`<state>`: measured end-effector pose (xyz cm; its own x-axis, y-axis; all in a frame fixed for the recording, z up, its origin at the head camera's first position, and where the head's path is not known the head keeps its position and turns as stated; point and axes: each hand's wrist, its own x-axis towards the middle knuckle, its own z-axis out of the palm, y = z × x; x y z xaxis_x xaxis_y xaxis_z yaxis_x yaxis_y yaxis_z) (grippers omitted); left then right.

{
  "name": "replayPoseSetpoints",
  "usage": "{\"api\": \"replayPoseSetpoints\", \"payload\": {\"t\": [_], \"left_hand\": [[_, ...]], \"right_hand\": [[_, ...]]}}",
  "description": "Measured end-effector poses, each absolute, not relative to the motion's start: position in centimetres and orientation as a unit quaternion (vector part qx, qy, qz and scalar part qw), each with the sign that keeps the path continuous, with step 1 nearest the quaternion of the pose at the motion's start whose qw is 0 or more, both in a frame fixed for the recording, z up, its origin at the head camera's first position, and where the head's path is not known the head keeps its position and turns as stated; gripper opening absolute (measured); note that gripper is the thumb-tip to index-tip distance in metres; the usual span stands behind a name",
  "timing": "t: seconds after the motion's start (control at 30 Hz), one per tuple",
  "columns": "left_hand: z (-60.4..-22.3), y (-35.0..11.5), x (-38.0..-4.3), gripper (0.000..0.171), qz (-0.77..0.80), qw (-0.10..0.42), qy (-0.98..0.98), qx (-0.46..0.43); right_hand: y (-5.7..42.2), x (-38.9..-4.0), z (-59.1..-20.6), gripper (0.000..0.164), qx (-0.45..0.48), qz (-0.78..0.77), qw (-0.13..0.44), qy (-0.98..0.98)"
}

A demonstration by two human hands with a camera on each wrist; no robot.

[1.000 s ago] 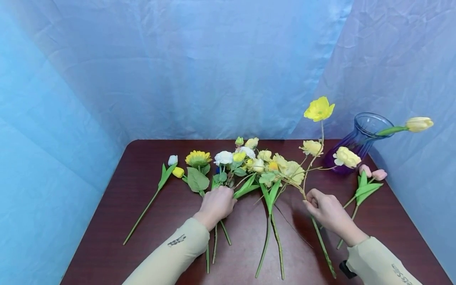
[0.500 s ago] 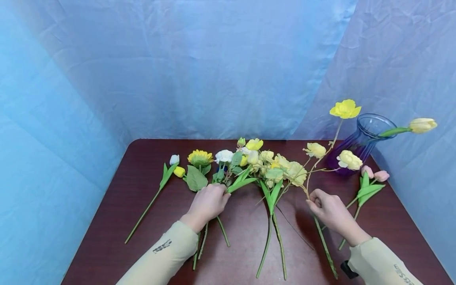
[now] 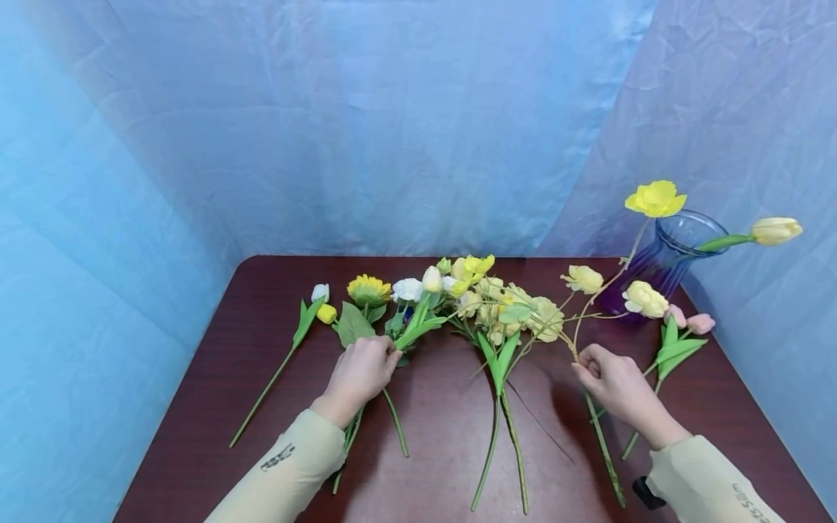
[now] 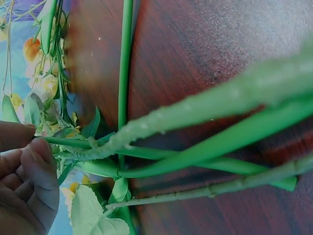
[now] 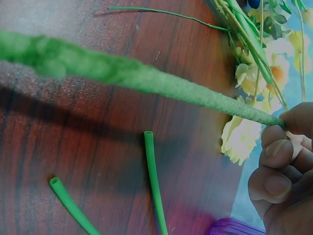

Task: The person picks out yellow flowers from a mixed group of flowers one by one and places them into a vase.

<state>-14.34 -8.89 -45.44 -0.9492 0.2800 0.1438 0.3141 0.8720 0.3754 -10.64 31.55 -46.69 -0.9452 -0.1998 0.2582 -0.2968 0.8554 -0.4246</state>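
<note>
My left hand (image 3: 361, 370) pinches a smooth green stem (image 4: 73, 142) between thumb and finger. It belongs to a pale yellow tulip (image 3: 431, 280) with long green leaves (image 3: 418, 333), lying over other blooms. Several more stems cross around it in the left wrist view, among them a knobbly one (image 4: 161, 117) close to the camera. On the right, my right hand (image 3: 615, 385) pinches the thick green stem (image 5: 195, 95) of a branched yellow flower. Its open bright yellow bloom (image 3: 656, 199) overlaps the vase rim in the head view, with paler blooms (image 3: 646, 298) lower down.
A blue-purple glass vase (image 3: 631, 287) holding one pale tulip (image 3: 775, 231) stands at back right. Pink tulips (image 3: 700, 324) lie beside it. A pile of yellow flowers (image 3: 543, 319) fills the middle; a sunflower (image 3: 369, 290) and white tulip (image 3: 320, 293) lie left.
My left hand has moved left and slightly nearer, drawing the pale tulip out over the pile and shifting nearby stems left. The right hand has edged right, and its bright bloom has swung right toward the vase.
</note>
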Motion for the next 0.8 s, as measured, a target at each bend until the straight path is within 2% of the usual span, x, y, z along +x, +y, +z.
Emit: {"api": "replayPoseSetpoints", "payload": {"t": [0.53, 0.8], "left_hand": [[-46.1, -8.9, -14.4, 0.027, -0.174, -0.004, -0.976, -0.129], [-46.4, -8.8, -14.2, 0.018, -0.158, -0.049, -0.978, -0.130]], "right_hand": [[32.2, -10.1, -45.4, 0.014, 0.122, 0.239, 0.114, -0.956], [32.3, -10.3, -44.6, 0.014, 0.131, 0.244, 0.122, -0.953]]}}
